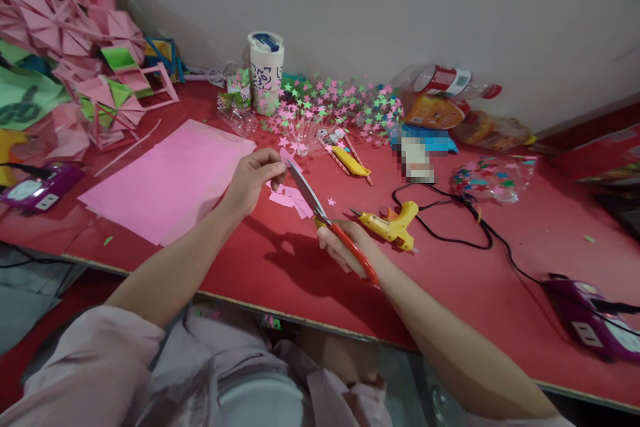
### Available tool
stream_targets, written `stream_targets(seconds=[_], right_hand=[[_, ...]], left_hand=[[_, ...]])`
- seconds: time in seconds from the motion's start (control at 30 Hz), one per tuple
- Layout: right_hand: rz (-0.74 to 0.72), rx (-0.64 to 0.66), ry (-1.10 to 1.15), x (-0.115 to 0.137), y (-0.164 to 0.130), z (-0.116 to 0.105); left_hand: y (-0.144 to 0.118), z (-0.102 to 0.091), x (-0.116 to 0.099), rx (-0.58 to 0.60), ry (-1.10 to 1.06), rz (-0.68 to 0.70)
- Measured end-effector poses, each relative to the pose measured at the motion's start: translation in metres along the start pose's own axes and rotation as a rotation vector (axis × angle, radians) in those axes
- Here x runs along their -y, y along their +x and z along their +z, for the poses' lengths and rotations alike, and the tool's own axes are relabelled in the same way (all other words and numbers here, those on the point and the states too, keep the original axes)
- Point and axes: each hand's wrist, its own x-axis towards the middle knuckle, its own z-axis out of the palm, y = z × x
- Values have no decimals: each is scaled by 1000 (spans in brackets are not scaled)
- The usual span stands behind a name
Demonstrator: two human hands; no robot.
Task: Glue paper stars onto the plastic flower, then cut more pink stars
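Observation:
My right hand (345,243) grips red-handled scissors (320,210), blades pointing up and left. Their tip meets a small pink paper strip (287,159) that my left hand (253,177) pinches between thumb and fingers above the red table (280,267). Several cut pink paper pieces (290,200) lie on the table just under the blades. A large pink paper sheet (170,180) lies flat to the left of my left hand.
A yellow glue gun (393,223) with a black cord lies right of the scissors. Paper stars (340,103), a white cup (266,70), bottles (440,83) and a yellow cutter (351,161) sit at the back. Pink folded paper shapes (75,33) pile at left. Purple power strips (585,317) rest on both sides.

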Motion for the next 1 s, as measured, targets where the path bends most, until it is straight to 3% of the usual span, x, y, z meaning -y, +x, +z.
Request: stream_targets(seconds=[0.73, 1.0], right_hand=[[13, -4, -15, -1, 1, -3], [3, -9, 6, -1, 3, -3]], left_hand=[[2, -2, 1, -2, -17, -50], [2, -4, 0, 2, 53, 75]])
